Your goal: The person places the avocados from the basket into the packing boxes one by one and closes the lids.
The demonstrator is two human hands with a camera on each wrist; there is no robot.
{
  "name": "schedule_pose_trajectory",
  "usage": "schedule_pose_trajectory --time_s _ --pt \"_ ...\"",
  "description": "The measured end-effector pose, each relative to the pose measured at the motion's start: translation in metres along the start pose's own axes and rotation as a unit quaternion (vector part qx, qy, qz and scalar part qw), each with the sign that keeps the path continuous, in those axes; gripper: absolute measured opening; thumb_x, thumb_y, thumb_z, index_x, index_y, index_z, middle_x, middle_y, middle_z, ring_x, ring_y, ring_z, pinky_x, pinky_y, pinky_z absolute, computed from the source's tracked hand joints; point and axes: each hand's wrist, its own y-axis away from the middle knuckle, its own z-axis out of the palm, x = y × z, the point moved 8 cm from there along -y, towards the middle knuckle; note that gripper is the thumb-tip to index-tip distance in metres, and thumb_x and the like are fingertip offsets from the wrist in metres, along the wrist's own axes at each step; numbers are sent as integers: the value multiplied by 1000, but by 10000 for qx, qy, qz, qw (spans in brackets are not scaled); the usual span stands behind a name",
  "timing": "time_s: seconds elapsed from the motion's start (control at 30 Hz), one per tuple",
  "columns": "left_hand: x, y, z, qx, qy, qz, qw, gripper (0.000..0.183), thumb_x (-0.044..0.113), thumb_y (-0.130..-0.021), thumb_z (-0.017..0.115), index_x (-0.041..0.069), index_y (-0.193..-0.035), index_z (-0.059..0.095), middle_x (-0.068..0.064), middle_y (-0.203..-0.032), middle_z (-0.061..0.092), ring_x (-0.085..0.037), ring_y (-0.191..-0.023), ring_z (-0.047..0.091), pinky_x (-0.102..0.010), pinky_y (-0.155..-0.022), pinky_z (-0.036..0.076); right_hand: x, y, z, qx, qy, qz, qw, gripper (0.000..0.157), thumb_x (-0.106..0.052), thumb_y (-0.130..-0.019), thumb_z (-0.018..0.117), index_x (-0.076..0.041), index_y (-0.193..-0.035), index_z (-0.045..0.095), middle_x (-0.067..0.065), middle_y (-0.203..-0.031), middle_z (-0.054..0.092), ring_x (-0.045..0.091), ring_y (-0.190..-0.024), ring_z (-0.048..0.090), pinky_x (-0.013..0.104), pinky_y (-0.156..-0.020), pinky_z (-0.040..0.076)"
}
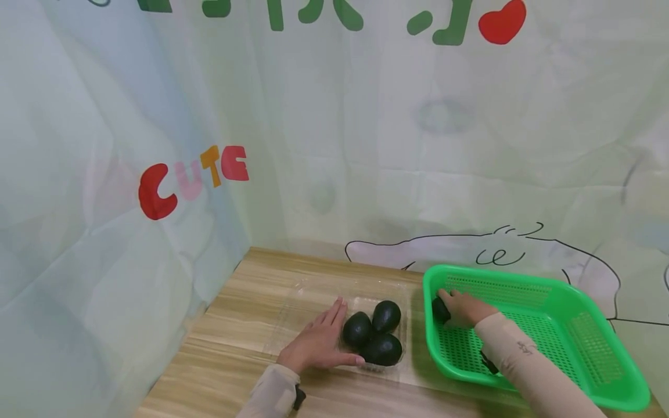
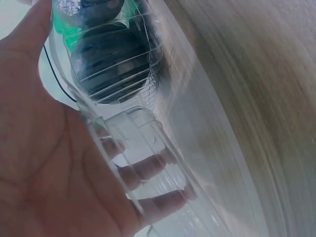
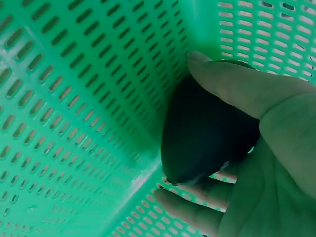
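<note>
In the head view, three dark avocados [image 1: 387, 316] sit in a clear plastic clamshell container [image 1: 308, 290], its lid folded out flat to the left. My left hand [image 1: 319, 343] rests along the container's left side, fingers straight and thumb spread by the near edge. Through the clear plastic in the left wrist view, several of those fingers [image 2: 148, 168] show. Inside the green basket [image 1: 617, 360], at its left end, my right hand [image 1: 462, 309] holds another dark avocado [image 3: 207, 128]. The right wrist view shows thumb and fingers around it, close to the basket wall.
A wood-grain table [image 1: 219, 342] carries the container and the basket side by side. Printed fabric curtains [image 1: 334, 145] hang behind and on the left, close to the table's edges. The basket has slotted walls and a raised rim.
</note>
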Motion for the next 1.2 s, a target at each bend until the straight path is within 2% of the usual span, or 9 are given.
schedule_pose_trajectory --time_s 0.07,0.17,0.43,0.73,1.0,1.2 --pt "0 0 1 -1 -1 -3 10000 126 82 -77 63 7 -164 11 -13 -171 5 -39 -152 25 -67 -112 33 2 0 4 -149 -156 167 9996 75 -18 -86 82 2 -145 39 40 -144 42 58 -126 48 65 -99 45" --pt "-1 0 2 -6 -27 -13 10000 126 82 -77 63 7 -164 11 -12 -172 4 -39 -152 24 -67 -112 33 2 1 6 -162 -180 271 9993 74 -17 -87 82 2 -144 39 40 -143 41 60 -127 46 67 -99 44" --pt "-1 -1 2 -14 -36 -8 10000 125 82 -77 63 7 -164 12 -12 -172 4 -40 -152 25 -67 -112 33 -3 3 5 -63 -131 211 9997 65 -11 -85 82 2 -135 42 39 -131 49 60 -118 51 65 -93 48" --pt "0 0 0 18 15 -16 10000 125 81 -77 64 6 -163 13 -13 -171 5 -41 -151 26 -67 -112 33 -2 0 6 -12 -132 187 9997 60 -8 -85 81 0 -130 41 38 -128 50 60 -114 52 64 -88 49" --pt "-1 2 -2 42 61 -40 10000 124 80 -78 65 6 -163 13 -13 -171 4 -41 -152 25 -67 -112 32 0 -3 5 -67 -120 222 9997 71 -13 -86 81 -3 -144 41 39 -138 46 60 -119 51 67 -94 47" --pt "-1 2 -1 41 1 34 10000 126 83 -77 62 6 -163 13 -14 -171 4 -41 -151 25 -67 -112 33 -2 2 3 154 22 104 9998 62 -11 -80 84 -4 -134 53 35 -133 51 47 -102 62 58 -78 54"
